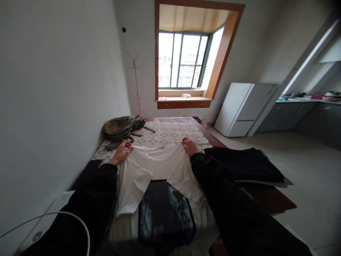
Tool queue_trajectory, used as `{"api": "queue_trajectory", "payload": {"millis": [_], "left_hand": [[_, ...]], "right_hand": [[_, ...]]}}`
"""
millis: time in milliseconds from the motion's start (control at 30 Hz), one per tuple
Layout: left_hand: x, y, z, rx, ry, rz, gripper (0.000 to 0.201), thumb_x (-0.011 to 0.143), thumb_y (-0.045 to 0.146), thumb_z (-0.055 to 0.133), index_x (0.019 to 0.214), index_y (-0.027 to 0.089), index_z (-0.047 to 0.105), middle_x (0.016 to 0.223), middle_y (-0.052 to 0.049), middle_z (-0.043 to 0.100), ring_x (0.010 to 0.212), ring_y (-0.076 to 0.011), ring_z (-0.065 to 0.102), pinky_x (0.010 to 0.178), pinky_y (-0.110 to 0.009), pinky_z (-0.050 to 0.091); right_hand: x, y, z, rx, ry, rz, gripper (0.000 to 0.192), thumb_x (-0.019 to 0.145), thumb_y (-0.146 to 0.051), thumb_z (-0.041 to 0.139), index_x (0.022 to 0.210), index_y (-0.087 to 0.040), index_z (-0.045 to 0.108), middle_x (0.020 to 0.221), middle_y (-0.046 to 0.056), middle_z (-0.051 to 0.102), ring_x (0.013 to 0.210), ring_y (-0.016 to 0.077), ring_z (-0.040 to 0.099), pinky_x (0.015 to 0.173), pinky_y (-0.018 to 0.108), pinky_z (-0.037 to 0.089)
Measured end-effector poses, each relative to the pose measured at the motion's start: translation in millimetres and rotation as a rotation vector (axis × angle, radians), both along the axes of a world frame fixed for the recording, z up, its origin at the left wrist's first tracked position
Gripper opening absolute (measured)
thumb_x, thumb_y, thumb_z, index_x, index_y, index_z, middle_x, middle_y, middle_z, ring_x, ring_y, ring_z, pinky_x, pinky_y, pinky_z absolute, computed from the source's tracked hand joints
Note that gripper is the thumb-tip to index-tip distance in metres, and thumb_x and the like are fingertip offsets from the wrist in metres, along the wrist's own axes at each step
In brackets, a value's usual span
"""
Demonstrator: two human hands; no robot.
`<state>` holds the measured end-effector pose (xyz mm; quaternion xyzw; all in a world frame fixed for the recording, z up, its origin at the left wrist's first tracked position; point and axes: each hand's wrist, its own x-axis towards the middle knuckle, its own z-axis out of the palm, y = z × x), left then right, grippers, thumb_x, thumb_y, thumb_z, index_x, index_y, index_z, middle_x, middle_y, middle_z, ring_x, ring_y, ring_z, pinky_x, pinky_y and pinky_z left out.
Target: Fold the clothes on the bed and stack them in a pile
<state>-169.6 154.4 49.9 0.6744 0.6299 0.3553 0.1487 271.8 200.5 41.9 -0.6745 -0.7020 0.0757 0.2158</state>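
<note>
A white T-shirt (160, 161) is stretched between my two hands, its neckline facing the far side and its sleeves hanging toward me. My left hand (123, 152) pinches the left shoulder of the shirt. At the other shoulder, the fingers of my right hand (189, 146) are closed on the cloth. Below the neckline a dark, glossy panel (166, 213) covers the lower middle of the shirt; whether it is a print or a separate object I cannot tell. The shirt's lower part is dim and partly hidden.
Against the left wall lies a green backpack (119, 129) on the patterned tablecloth (170, 131). Dark folded clothes (245, 165) rest at the table's right edge. A white cable (71, 215) loops at lower left. Beyond stand a pink coat rack (135, 78) and a white fridge (245, 108).
</note>
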Motion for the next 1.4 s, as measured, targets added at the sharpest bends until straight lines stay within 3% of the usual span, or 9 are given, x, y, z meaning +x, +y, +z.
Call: {"api": "queue_trajectory", "payload": {"millis": [300, 567, 667, 800, 867, 967, 1133, 1267, 1400], "left_hand": [[10, 2, -27.8, -0.089, 0.145, 0.053, 0.008, 0.076, 0.024, 0.066, 0.084, 0.023, 0.065, 0.092, -0.005, 0.074, 0.082, -0.021, 0.065, 0.072, -0.029, 0.043], [6, 20, -18.1, -0.065, 0.22, 0.137, 0.009, 0.083, 0.027, 0.062, 0.091, 0.023, 0.065, 0.091, -0.005, 0.074, 0.086, -0.0233, 0.067, 0.076, -0.031, 0.045], [14, 12, -27.3, -0.105, 0.239, 0.123, 0.012, 0.082, 0.023, 0.063, 0.094, 0.023, 0.066, 0.102, -0.008, 0.075, 0.096, -0.0259, 0.068, 0.079, -0.032, 0.047], [18, -8, -33.3, -0.097, 0.221, 0.1, 0.039, 0.088, 0.033, 0.061, 0.125, 0.02, 0.06, 0.133, -0.013, 0.067, 0.112, -0.0275, 0.066, 0.093, -0.036, 0.05], [15, -28, -34.0, -0.049, 0.238, 0.063, 0.05, 0.089, 0.038, 0.06, 0.135, 0.018, 0.055, 0.144, -0.015, 0.059, 0.128, -0.0299, 0.059, 0.107, -0.041, 0.046], [9, -76, -39.2, 0.024, 0.283, -0.046, 0.052, 0.091, 0.044, 0.057, 0.136, 0.02, 0.056, 0.15, -0.014, 0.054, 0.143, -0.0301, 0.046, 0.12, -0.046, 0.035], [13, -143, -44.2, -0.023, 0.327, -0.233, 0.041, 0.094, 0.05, 0.052, 0.124, 0.026, 0.066, 0.147, -0.007, 0.06, 0.139, -0.027, 0.052, 0.12, -0.044, 0.038], [36, -131, -27.5, -0.049, 0.36, -0.357, 0.038, 0.097, 0.039, 0.046, 0.124, 0.024, 0.067, 0.14, -0.008, 0.066, 0.138, -0.0253, 0.052, 0.12, -0.044, 0.035], [53, -97, -9.0, -0.073, 0.413, -0.445, 0.033, 0.091, 0.034, 0.055, 0.118, 0.023, 0.069, 0.13, -0.008, 0.069, 0.124, -0.0245, 0.062, 0.11, -0.037, 0.045]], "right_hand": [[-13, -5, -20.9, -0.115, -0.102, -0.051, 0.023, 0.1, -0.033, 0.05, 0.115, -0.025, 0.066, 0.103, 0.011, 0.074, 0.098, 0.0258, 0.068, 0.082, 0.034, 0.044], [-18, 7, -21.1, -0.103, -0.114, -0.092, 0.03, 0.104, -0.034, 0.041, 0.124, -0.023, 0.061, 0.11, 0.014, 0.073, 0.104, 0.0281, 0.067, 0.087, 0.037, 0.045], [-24, 4, -23.8, -0.135, -0.126, -0.081, 0.028, 0.102, -0.032, 0.046, 0.122, -0.021, 0.062, 0.111, 0.015, 0.073, 0.105, 0.0288, 0.067, 0.089, 0.038, 0.046], [-22, -13, -16.9, -0.101, -0.13, -0.053, 0.047, 0.097, -0.037, 0.056, 0.14, -0.02, 0.051, 0.14, 0.017, 0.06, 0.126, 0.0318, 0.058, 0.099, 0.041, 0.045], [-16, -35, -13.6, -0.023, -0.117, -0.006, 0.055, 0.095, -0.039, 0.059, 0.146, -0.021, 0.046, 0.15, 0.016, 0.052, 0.134, 0.0338, 0.051, 0.104, 0.044, 0.044], [-1, -88, -17.5, 0.133, -0.084, 0.193, 0.042, 0.096, -0.036, 0.058, 0.136, -0.023, 0.056, 0.146, 0.013, 0.055, 0.132, 0.0308, 0.052, 0.108, 0.044, 0.044], [15, -148, -28.4, 0.203, -0.114, 0.495, 0.031, 0.094, -0.018, 0.053, 0.119, -0.026, 0.068, 0.131, 0.008, 0.066, 0.124, 0.0252, 0.057, 0.11, 0.043, 0.044], [-3, -126, -17.6, 0.141, -0.211, 0.645, 0.039, 0.091, -0.01, 0.054, 0.123, -0.025, 0.069, 0.133, 0.008, 0.067, 0.126, 0.023, 0.058, 0.11, 0.04, 0.041], [-24, -85, -5.3, -0.03, -0.394, 0.604, 0.029, 0.091, -0.018, 0.062, 0.118, -0.023, 0.071, 0.125, 0.008, 0.071, 0.12, 0.0238, 0.062, 0.106, 0.037, 0.041]]}}
